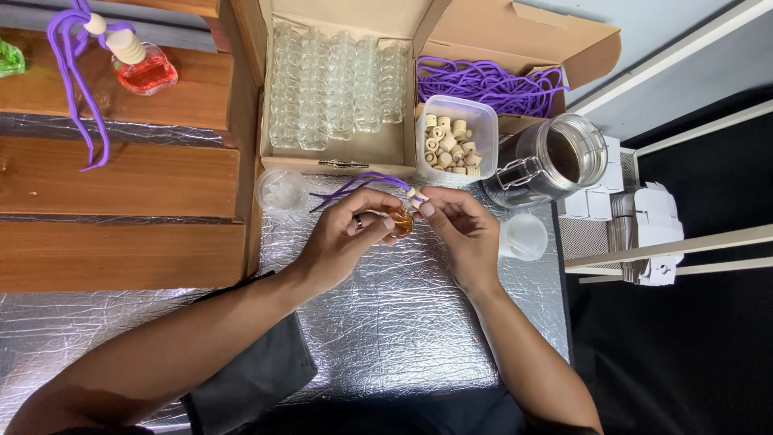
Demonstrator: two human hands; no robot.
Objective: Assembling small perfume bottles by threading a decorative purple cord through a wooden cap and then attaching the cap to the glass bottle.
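Both hands meet near the bench's [403, 314] far edge — the left hand [342, 242] pinches a small amber bottle [402, 222], the right hand [459, 229] grips its wooden cap [415, 194] with the purple cord [354, 187]. Best held upright, cap turned squarely — cord clear.

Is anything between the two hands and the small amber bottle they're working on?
Nothing visible. The left hand and right hand both already touch the small amber bottle, pinching it between their fingertips above the foil-covered table; a purple cord trails from its top.
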